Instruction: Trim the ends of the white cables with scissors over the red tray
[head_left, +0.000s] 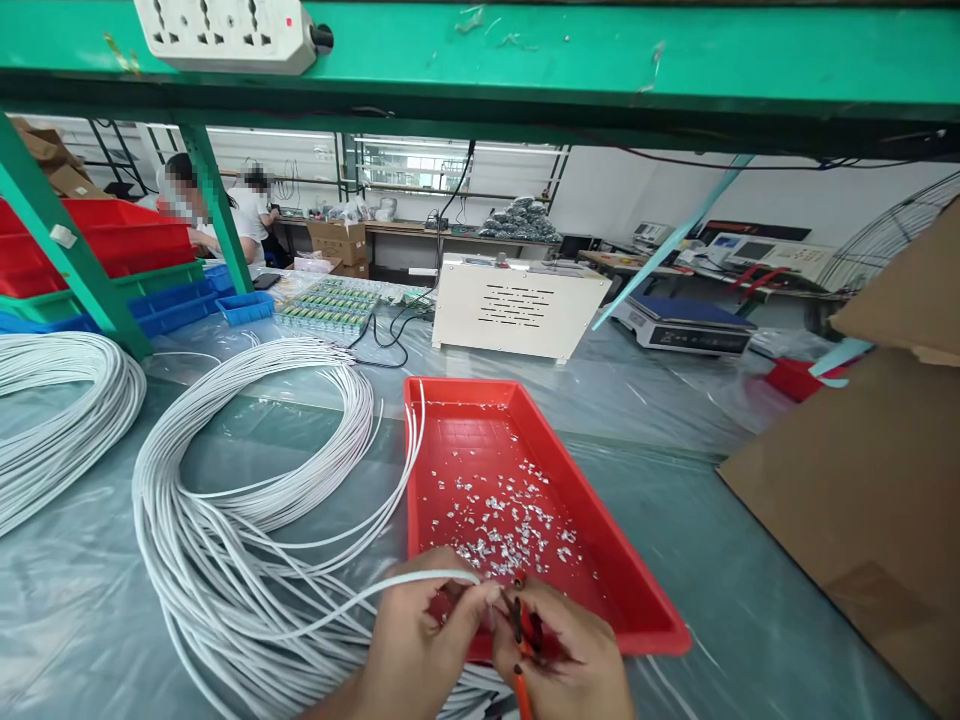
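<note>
I look down at a worktop (675, 560) covered in clear plastic sheeting. My left hand (420, 640) sits at the bottom centre, its fingers (469, 600) pinching the end of a white cable (405, 583) that curves in from the left. My right hand (570, 655) is just beside it, fingers wrapped around an orange-handled cutting tool (521, 640) whose tip meets the cable end. Both hands hover over the near edge of a red tray (637, 590), which lies lengthwise in front of me and holds a scatter of small white scraps (510, 515). The cable leads back into a large loose coil of white cables (247, 520) on the worktop to my left, and a second coil (52, 420) lies further left. A brown cardboard box (870, 480) stands to my right. Behind the tray rests a cream metal box (517, 305), with red, green and blue bins (135, 270) stacked at far left. A white power strip (225, 35) is fixed to the green shelf (600, 60) overhead. Two people sit well away in the background.
</note>
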